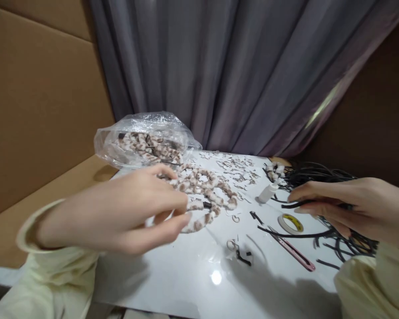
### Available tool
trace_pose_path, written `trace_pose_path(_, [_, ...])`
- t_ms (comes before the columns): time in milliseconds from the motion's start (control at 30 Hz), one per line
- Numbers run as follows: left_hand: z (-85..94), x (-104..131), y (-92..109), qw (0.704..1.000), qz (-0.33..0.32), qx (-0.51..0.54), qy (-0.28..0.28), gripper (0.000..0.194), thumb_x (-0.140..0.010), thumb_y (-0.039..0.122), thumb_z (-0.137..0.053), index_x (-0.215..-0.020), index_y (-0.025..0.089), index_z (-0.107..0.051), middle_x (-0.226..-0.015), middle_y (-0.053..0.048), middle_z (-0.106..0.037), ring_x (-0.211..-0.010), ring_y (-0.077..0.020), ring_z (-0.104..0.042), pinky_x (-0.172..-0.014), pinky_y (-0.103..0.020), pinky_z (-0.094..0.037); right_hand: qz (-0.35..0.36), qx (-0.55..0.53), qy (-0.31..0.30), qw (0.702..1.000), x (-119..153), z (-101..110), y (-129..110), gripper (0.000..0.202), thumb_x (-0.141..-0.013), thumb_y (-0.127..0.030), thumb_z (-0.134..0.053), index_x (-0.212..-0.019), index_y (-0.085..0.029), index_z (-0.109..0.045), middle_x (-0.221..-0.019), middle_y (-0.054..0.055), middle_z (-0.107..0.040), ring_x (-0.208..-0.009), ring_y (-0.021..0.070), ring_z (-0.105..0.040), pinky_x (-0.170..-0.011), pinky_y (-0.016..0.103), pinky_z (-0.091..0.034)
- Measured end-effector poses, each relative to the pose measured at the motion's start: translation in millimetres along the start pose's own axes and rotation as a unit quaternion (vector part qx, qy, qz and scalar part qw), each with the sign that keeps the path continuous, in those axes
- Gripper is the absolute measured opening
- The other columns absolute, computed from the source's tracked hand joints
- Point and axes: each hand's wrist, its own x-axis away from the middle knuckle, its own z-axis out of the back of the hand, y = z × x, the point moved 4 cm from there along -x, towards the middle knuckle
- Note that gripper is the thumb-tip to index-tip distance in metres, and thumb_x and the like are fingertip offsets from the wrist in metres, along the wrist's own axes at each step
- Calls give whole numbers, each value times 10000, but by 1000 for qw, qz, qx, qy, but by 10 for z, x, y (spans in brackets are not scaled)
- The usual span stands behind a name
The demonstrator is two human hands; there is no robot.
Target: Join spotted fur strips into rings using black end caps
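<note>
My left hand [139, 208] hovers at the left over the white table, fingers apart, with nothing visible between them. Just beyond its fingertips lies a pile of fuzzy brown-and-white cords [216, 190], one with a dark end piece. At the right, my right hand [339, 204] pinches a thin black cord [295, 205] between thumb and index finger. Behind and below that hand spreads a heap of black cords [319, 173]. A small white bottle [267, 193] stands to the left of the right hand, and a roll of tape [291, 224] lies nearer.
A clear plastic bag [146, 137] of fuzzy cords sits at the back left. Pink tweezers or a cutter [295, 253] lie at the front right. Small scraps [236, 170] litter the white table [186, 283]. Cardboard [43, 97] and a grey curtain [193, 66] stand around it.
</note>
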Motion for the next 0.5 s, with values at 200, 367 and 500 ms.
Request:
trace_pose_path(200, [-1256,-339,-248,949,103,-96,-283,394,-899,442,-384,-711,142,-556,-641,-60,-594,-553,-177,-546,-625,-305,-423,117,9,-2,993,-199,-82,-276,252,-898,-290,-423,-832,-202,-649,-718,63,-674,-577,140,-611,-513,237,-428])
trace_pose_path(367, [-1850,-280,-469,944,192,8,-268,223,-842,307,-497,-871,91,-549,-888,-191,-628,-795,-301,-601,-649,-345,-430,130,-18,-30,991,-394,-216,-320,275,-847,-128,-400,-891,-167,-668,-740,53,-676,-606,127,-612,-553,212,-423])
trace_pose_path(500, [-1830,-278,-657,929,202,91,-296,254,-865,253,-391,-690,142,-539,-671,-85,-642,-611,-190,-604,-560,-262,-428,104,-19,-70,992,-579,-384,-323,341,-775,-23,-407,-945,-191,-650,-694,0,-659,-501,87,-548,-492,178,-373])
